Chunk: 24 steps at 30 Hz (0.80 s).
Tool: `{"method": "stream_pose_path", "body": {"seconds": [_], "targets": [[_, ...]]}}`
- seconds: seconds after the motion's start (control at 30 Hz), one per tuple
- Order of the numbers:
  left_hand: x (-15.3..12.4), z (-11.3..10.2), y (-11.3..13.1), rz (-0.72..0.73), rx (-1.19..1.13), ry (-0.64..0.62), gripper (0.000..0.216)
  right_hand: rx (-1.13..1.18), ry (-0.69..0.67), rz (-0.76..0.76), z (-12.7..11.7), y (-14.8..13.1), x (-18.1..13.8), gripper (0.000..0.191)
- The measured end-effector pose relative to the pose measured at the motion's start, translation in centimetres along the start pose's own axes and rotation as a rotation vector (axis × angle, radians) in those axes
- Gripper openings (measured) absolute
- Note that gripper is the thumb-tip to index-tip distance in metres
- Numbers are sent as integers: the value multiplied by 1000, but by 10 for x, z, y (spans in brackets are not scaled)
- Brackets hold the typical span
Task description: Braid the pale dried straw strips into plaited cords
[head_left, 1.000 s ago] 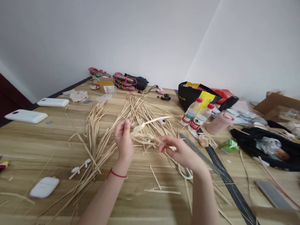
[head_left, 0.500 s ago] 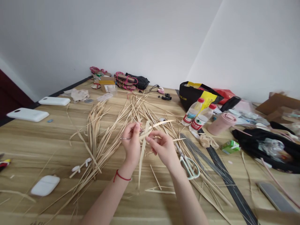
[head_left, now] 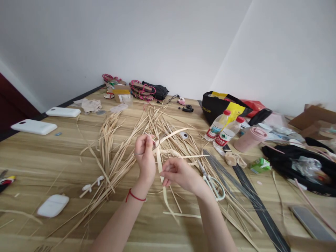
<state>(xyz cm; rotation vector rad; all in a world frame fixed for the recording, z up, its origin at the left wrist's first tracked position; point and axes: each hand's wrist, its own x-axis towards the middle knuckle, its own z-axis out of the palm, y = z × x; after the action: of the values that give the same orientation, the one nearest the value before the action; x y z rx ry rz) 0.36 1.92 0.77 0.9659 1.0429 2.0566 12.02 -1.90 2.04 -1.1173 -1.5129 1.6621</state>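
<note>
My left hand (head_left: 146, 155), with a red cord round its wrist, is closed in a pinch on the upper part of a pale flat straw strip (head_left: 159, 159). Lower down, my right hand (head_left: 180, 173) pinches the same strip, whose free end trails down towards the table. A short braided straw piece (head_left: 170, 153) shows just behind the hands, partly hidden by them. From near my left fingertips another strip end curves up to the right. Loose straw strips (head_left: 123, 150) lie spread behind and to the left. Scissors (head_left: 214, 185) rest right of my right hand.
Two water bottles (head_left: 216, 126) and a pink cup (head_left: 250, 139) stand to the right, by a black and yellow bag (head_left: 215, 106). A phone (head_left: 312, 222) lies at the lower right. White earbuds (head_left: 86, 188), their case (head_left: 53, 205) and a white power bank (head_left: 34, 127) are left.
My right hand has moved down along the strip, away from my left hand. The strip now runs taut between them, and its loose end swings to the right.
</note>
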Motion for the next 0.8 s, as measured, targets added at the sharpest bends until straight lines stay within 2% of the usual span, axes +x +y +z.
{"method": "stream_pose_path", "body": {"seconds": [0.1,0.17,0.37,0.6,0.8], "targets": [[0,1,0,37,-2,-38,18,-59,-51,20,-3,3,-3,28],[-2,2,2,38,-3,-65,18,-96,-39,2,-4,1,-4,27],[-5,5,9,19,12,-137,18,-73,132,-63,0,-10,-2,27],[-7,4,2,12,20,-91,18,71,278,-159,9,-2,10,33],[-5,4,-3,-82,-39,-87,21,-123,384,-282,11,6,16,22]]}}
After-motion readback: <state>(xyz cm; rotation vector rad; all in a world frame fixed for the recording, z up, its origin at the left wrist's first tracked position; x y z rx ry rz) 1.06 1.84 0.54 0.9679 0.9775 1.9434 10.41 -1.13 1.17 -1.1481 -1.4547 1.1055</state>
